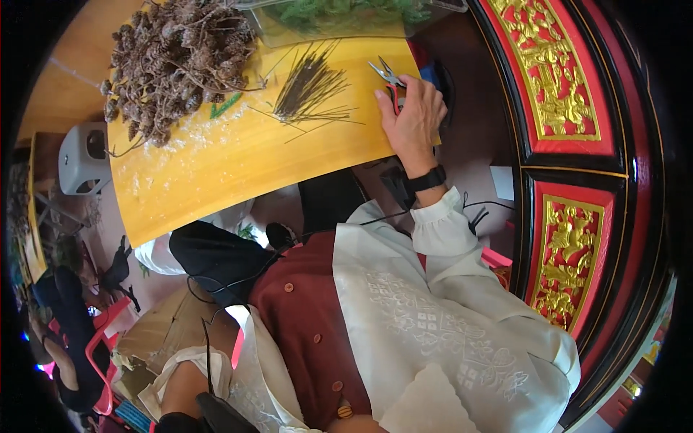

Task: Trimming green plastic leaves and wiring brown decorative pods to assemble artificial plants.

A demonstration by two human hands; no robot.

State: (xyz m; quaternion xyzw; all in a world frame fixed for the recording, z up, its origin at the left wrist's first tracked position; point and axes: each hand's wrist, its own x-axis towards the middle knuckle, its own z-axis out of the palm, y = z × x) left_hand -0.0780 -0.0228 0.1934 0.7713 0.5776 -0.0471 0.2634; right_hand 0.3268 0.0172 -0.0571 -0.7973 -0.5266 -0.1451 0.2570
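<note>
My right hand (414, 119) rests at the right edge of the yellow tabletop (238, 169), its fingers closed round needle-nose pliers (385, 72). The red handles are partly covered by my palm, and the jaws point away from me, slightly apart. Left of the pliers lies a loose bundle of thin dark wires or stems (307, 90), a few strayed out of it. My left hand (355, 426) shows only as a strip of skin with a ringed finger against my front at the lower edge; most of its fingers are cut off.
Brown pine cones (184, 61) are heaped at the table's far left, with a green sprig (226, 106) beside them. At the back stands a clear tub (325, 27) of greenery. A grey stool (84, 159) is left, carved red-and-gold panels (570, 238) right. A dark-clothed person (68, 339) is at far left.
</note>
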